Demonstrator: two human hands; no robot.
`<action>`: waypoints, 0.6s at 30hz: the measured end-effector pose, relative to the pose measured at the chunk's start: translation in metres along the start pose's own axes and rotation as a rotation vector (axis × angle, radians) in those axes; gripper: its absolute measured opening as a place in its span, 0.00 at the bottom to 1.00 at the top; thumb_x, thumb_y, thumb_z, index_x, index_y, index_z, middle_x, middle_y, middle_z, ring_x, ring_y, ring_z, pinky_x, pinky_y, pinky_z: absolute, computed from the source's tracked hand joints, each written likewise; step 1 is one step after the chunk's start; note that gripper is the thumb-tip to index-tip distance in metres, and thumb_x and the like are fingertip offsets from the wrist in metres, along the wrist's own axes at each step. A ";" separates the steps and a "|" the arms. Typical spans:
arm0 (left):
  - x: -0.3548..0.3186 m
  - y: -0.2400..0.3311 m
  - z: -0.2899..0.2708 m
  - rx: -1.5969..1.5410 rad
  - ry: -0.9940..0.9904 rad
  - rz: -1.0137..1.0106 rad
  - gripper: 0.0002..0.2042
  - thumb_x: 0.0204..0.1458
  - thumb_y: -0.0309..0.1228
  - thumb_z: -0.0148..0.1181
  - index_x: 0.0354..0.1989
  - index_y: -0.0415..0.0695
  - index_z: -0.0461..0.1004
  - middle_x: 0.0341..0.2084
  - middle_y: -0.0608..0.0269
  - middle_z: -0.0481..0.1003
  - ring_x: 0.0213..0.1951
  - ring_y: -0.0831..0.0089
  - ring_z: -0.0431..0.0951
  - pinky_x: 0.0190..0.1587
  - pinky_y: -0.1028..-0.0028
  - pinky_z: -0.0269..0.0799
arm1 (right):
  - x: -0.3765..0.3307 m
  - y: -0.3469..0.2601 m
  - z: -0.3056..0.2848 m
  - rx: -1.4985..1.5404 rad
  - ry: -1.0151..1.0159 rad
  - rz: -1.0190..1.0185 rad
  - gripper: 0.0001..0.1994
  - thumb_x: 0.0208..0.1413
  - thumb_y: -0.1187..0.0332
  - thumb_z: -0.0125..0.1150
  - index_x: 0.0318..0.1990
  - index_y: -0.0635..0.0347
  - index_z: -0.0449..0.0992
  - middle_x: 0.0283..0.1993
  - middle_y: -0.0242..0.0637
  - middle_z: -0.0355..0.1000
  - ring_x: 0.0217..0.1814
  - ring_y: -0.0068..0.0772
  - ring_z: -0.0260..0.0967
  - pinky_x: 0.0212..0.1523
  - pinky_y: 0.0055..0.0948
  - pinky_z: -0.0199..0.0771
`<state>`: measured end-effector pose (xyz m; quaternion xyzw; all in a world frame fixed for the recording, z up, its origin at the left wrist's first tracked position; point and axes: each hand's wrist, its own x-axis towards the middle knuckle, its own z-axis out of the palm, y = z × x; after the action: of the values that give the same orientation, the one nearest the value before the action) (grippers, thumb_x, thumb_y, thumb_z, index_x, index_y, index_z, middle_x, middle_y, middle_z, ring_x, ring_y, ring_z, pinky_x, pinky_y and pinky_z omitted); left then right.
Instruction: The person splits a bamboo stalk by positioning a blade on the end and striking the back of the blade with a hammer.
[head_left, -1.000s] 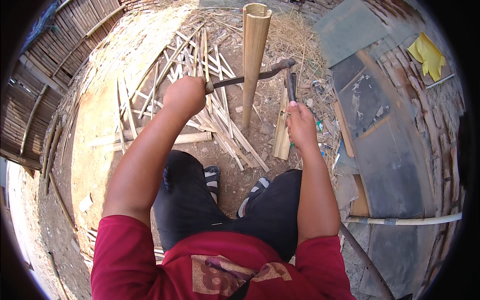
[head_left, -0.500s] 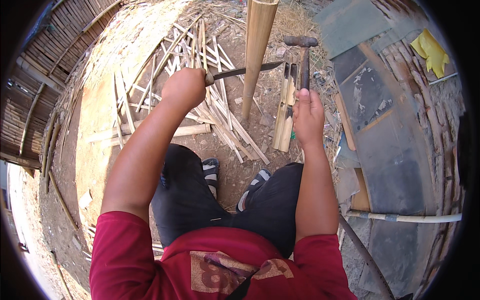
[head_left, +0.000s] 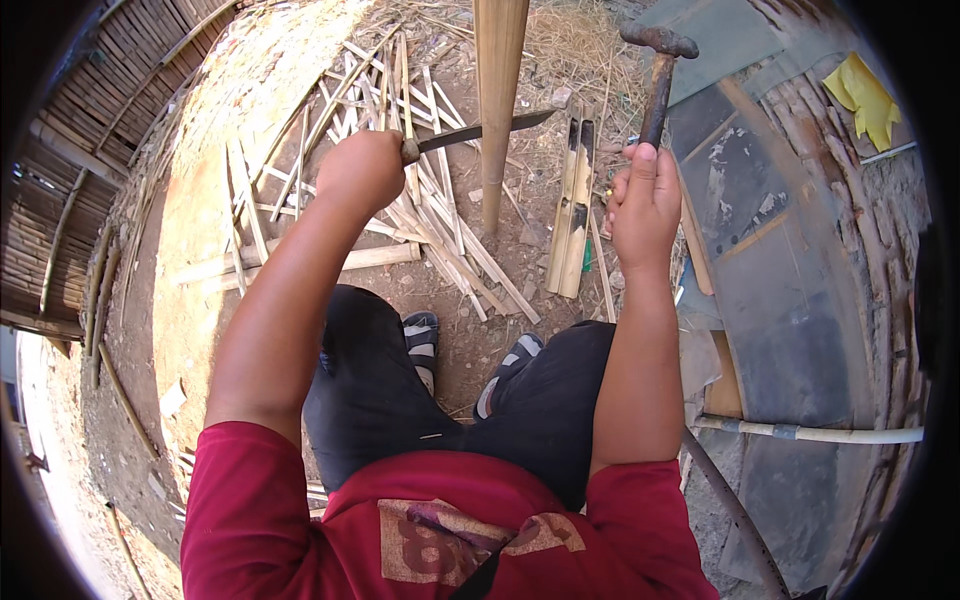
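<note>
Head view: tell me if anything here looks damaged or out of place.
Nothing looks accidental. The ground is littered with split bamboo strips. The left hand holds a knife against the upright bamboo pole; the right hand holds a raised hammer.

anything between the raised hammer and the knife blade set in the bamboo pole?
Nothing visible. The right hand holds the hammer up, right of the bamboo pole. The left hand holds the knife across the pole, its tip sticking out on the hammer's side. Only open air lies between hammer head and blade tip.
</note>
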<state>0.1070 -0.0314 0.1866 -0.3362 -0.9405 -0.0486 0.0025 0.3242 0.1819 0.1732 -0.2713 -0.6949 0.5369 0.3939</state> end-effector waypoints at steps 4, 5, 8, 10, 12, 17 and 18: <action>0.004 0.016 0.010 0.022 -0.021 0.028 0.10 0.58 0.29 0.55 0.45 0.46 0.81 0.40 0.49 0.83 0.44 0.51 0.84 0.48 0.55 0.80 | 0.005 0.056 0.004 -0.273 -0.127 0.142 0.22 0.74 0.51 0.48 0.40 0.63 0.74 0.26 0.32 0.68 0.28 0.24 0.66 0.32 0.31 0.67; 0.003 0.020 0.010 -0.017 -0.013 0.029 0.10 0.59 0.32 0.56 0.44 0.44 0.81 0.38 0.47 0.83 0.43 0.49 0.84 0.47 0.53 0.79 | 0.006 0.074 0.001 -0.390 -0.187 0.229 0.22 0.74 0.51 0.48 0.40 0.63 0.74 0.26 0.32 0.68 0.28 0.24 0.65 0.32 0.31 0.67; 0.001 0.016 0.011 -0.079 -0.010 0.015 0.12 0.62 0.38 0.57 0.42 0.42 0.80 0.34 0.44 0.82 0.40 0.46 0.83 0.46 0.51 0.78 | 0.001 0.052 -0.004 -0.279 -0.127 0.159 0.22 0.73 0.50 0.49 0.41 0.63 0.74 0.26 0.33 0.68 0.28 0.24 0.65 0.32 0.31 0.67; 0.002 0.008 0.013 -0.034 -0.013 0.007 0.12 0.63 0.38 0.56 0.43 0.42 0.80 0.33 0.44 0.82 0.40 0.46 0.83 0.46 0.51 0.78 | -0.005 0.017 -0.008 -0.166 -0.088 0.096 0.21 0.74 0.52 0.49 0.41 0.63 0.74 0.25 0.32 0.68 0.28 0.24 0.65 0.32 0.31 0.67; 0.004 0.004 0.014 -0.006 -0.001 0.009 0.12 0.62 0.37 0.56 0.43 0.43 0.80 0.33 0.44 0.82 0.40 0.47 0.83 0.46 0.51 0.79 | -0.006 0.014 -0.004 -0.151 -0.100 -0.002 0.21 0.74 0.51 0.49 0.42 0.63 0.74 0.25 0.33 0.68 0.28 0.24 0.65 0.32 0.31 0.67; 0.005 0.014 0.014 -0.007 0.006 0.028 0.11 0.61 0.35 0.56 0.42 0.43 0.80 0.32 0.44 0.82 0.39 0.47 0.83 0.46 0.50 0.79 | 0.003 0.077 0.005 -0.370 -0.208 0.200 0.22 0.73 0.50 0.49 0.45 0.64 0.74 0.25 0.35 0.68 0.28 0.23 0.66 0.31 0.32 0.68; 0.006 0.011 0.014 0.004 0.011 0.020 0.11 0.61 0.35 0.56 0.42 0.43 0.80 0.32 0.44 0.82 0.39 0.47 0.83 0.45 0.50 0.79 | 0.004 0.066 0.007 -0.395 -0.199 0.207 0.22 0.73 0.50 0.49 0.46 0.64 0.74 0.26 0.38 0.69 0.28 0.29 0.68 0.32 0.35 0.69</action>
<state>0.1099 -0.0175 0.1742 -0.3456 -0.9371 -0.0485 0.0086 0.3133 0.1999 0.1096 -0.3587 -0.7904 0.4520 0.2057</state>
